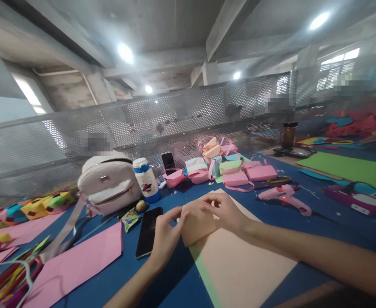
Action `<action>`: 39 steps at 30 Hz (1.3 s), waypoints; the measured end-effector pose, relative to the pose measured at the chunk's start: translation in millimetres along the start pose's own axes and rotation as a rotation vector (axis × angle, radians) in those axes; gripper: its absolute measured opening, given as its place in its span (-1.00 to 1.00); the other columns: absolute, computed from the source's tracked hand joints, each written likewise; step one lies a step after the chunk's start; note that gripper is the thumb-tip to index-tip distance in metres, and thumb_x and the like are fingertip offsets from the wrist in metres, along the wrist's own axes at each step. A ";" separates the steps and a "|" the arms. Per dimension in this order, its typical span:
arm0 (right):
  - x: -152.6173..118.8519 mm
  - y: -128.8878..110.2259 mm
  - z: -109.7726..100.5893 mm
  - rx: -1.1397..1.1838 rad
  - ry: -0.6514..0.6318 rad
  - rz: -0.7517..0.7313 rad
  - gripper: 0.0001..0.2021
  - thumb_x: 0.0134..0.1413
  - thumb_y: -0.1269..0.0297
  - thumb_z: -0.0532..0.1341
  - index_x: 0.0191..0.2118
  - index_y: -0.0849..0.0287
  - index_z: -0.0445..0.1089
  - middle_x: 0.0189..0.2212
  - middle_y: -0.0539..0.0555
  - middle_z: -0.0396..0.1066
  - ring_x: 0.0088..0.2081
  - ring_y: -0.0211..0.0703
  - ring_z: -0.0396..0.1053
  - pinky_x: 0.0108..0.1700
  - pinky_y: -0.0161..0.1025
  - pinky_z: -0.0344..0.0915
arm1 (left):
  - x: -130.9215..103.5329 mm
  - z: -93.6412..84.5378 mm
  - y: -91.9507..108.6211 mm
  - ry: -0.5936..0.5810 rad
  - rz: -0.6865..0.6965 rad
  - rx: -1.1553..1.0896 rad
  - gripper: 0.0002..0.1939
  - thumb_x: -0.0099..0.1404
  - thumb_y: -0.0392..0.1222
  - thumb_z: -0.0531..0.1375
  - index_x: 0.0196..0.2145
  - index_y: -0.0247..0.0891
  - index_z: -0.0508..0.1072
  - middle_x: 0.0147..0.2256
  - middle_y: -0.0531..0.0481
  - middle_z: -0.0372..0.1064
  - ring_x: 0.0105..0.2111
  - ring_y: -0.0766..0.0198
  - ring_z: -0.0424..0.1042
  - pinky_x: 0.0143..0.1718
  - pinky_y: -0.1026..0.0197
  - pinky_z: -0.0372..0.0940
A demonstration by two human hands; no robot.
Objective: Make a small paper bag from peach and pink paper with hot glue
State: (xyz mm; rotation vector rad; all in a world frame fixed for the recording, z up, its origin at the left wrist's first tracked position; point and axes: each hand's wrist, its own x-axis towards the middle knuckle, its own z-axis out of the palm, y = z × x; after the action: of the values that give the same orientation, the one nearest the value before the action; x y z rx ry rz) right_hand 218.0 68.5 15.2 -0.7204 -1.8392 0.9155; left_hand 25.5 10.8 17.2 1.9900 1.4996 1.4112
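A grey mesh partition (175, 113) spans the far side, behind a blue worktop (117, 273). On the worktop, a peach sheet (239, 265) stretches from the middle toward the near edge, lying over a pale green sheet (204, 273) that shows along its left side. A white backpack (111, 184) stands far left, with a bottle (147, 182) just right of it. The left hand (165, 235) and right hand (226, 213) meet over the peach sheet's far left part, fingers narrow, thumbs and forefingers holding a folded peach piece (197, 224) between them. That piece is tilted, its near edge slanting from near left to far right; the fingers cover part of its outline, so I cannot tell its long axis. A black phone (148, 231) lies left of the left hand, pointing away, near a small green packet (130, 219).
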 end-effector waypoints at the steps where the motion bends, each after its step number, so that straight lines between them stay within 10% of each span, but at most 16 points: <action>1: 1.8 -2.0 0.1 0.002 -0.002 -0.012 -0.71 0.09 0.07 0.26 -0.39 0.22 0.50 -0.45 0.05 0.49 -0.40 -0.18 0.31 -0.39 -0.30 0.13 | 2.2 0.8 3.1 -0.013 0.007 0.001 -0.62 0.32 0.01 0.12 -0.32 -0.33 0.61 -0.48 -0.01 0.47 -0.42 0.19 0.38 -0.37 0.28 0.24; 21: 27.6 -29.8 -30.9 -0.122 -0.113 -0.250 -0.89 0.06 0.29 0.33 -0.44 0.16 0.52 -0.46 0.01 0.47 -0.35 -0.16 0.36 -0.26 -0.25 0.22 | 12.0 2.1 11.1 -0.197 0.109 -0.006 -0.76 0.23 -0.09 0.22 -0.38 -0.31 0.59 -0.45 0.01 0.51 -0.46 0.26 0.33 -0.41 0.33 0.17; 29: 15.4 -15.9 -19.1 -0.012 0.099 -0.198 -0.65 0.18 0.30 0.16 0.09 0.07 0.29 0.10 0.17 0.28 0.15 -0.02 0.22 0.15 -0.03 0.16 | 22.7 -18.0 0.8 0.019 0.025 -0.017 -0.73 0.17 -0.16 0.19 -0.63 -0.30 0.36 -0.64 0.14 0.16 -0.56 0.37 0.14 -0.52 0.37 0.01; 33: -3.1 -10.7 -2.5 0.077 0.023 -0.061 -0.39 0.15 0.02 0.22 0.26 0.03 0.08 0.27 0.27 0.06 0.25 0.10 0.13 0.12 0.03 0.24 | 27.8 -19.7 1.2 0.041 -0.071 -0.100 -0.77 0.20 -0.10 0.19 -0.49 -0.32 0.45 -0.61 0.12 0.24 -0.57 0.35 0.22 -0.58 0.39 0.08; 39: -8.6 -21.1 7.0 0.382 -0.210 0.268 -0.24 0.08 -0.13 0.26 0.32 -0.08 -0.01 0.33 0.20 0.02 0.25 0.08 0.15 0.09 -0.01 0.28 | 15.2 7.0 29.3 -0.261 -0.256 -0.377 -0.37 0.28 0.25 0.10 0.11 -0.26 0.39 -0.11 -0.21 0.48 -0.33 0.07 0.53 -0.51 0.14 0.44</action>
State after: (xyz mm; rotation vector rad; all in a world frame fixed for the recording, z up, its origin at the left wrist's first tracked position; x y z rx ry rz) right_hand 213.0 48.1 26.5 -0.6559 -1.6951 1.5181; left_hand 47.9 13.5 42.2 1.6165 1.2176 1.1724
